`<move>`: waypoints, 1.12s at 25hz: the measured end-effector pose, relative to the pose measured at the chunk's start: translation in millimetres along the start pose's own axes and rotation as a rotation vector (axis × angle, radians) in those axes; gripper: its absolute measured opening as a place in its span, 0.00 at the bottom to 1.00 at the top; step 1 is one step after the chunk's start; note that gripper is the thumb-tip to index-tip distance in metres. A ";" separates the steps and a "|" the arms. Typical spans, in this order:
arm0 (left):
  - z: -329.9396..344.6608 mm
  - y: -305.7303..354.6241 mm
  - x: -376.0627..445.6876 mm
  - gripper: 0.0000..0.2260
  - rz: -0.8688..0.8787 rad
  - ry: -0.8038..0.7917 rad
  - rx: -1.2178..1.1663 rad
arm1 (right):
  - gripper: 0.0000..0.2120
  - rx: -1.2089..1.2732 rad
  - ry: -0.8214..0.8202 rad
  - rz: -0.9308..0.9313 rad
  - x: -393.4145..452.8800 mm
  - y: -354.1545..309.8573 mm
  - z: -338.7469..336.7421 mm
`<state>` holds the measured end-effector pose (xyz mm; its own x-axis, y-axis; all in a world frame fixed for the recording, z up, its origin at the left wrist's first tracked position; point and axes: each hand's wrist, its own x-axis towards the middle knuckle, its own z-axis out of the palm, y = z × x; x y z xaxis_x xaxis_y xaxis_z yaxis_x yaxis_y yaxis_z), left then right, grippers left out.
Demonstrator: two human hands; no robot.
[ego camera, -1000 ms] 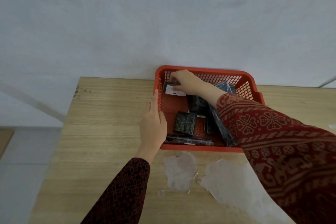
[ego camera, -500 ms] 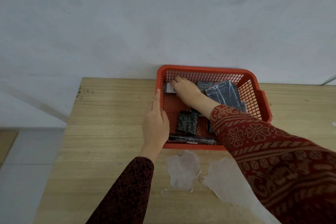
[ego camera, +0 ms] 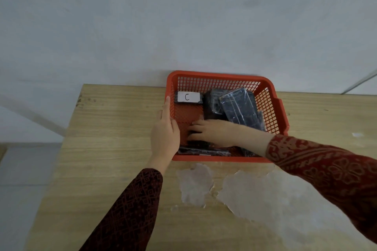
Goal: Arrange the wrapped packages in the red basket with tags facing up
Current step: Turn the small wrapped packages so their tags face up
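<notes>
Now our right hand (ego camera: 212, 131) has left the tagged package (ego camera: 188, 97), tag up beyond our fingers, and seemingly grips a small package nearer us; our left hand (ego camera: 165, 128) braces the red basket (ego camera: 267, 96).

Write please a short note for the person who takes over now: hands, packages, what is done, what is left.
Left hand rests flat on the left rim of the red basket, holding nothing.
Right hand is inside, fingers on a dark package near the front; grasp unclear.
Done: package with tag C lies tag up, back left.
Left: the other dark packages show no tags.
</notes>
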<state>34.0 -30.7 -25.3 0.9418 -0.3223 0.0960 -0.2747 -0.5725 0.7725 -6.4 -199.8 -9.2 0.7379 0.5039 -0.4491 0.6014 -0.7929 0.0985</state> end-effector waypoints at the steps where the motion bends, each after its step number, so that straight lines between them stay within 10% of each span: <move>1: 0.1 -0.6 0.3 0.27 -0.002 -0.001 0.003 | 0.28 -0.036 0.014 0.009 1.3 -3.9 6.4; 5: -1.0 0.6 0.4 0.27 0.003 -0.001 0.011 | 0.28 0.087 0.076 0.043 2.6 2.1 4.1; 10: -2.3 1.1 -0.1 0.27 -0.024 -0.025 0.002 | 0.14 0.952 0.254 0.333 -7.6 21.5 -27.3; 16: -2.0 2.0 0.2 0.27 -0.032 -0.024 -0.013 | 0.12 1.377 0.307 0.541 -14.1 39.4 -43.3; 28: -0.3 -0.4 1.1 0.27 -0.036 -0.013 -0.048 | 0.15 1.132 0.652 0.900 30.2 8.3 -37.3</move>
<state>35.3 -30.6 -25.3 0.9481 -0.3123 0.0596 -0.2307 -0.5468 0.8048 32.3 -178.3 11.1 0.8903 -0.4330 -0.1406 -0.3962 -0.5849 -0.7077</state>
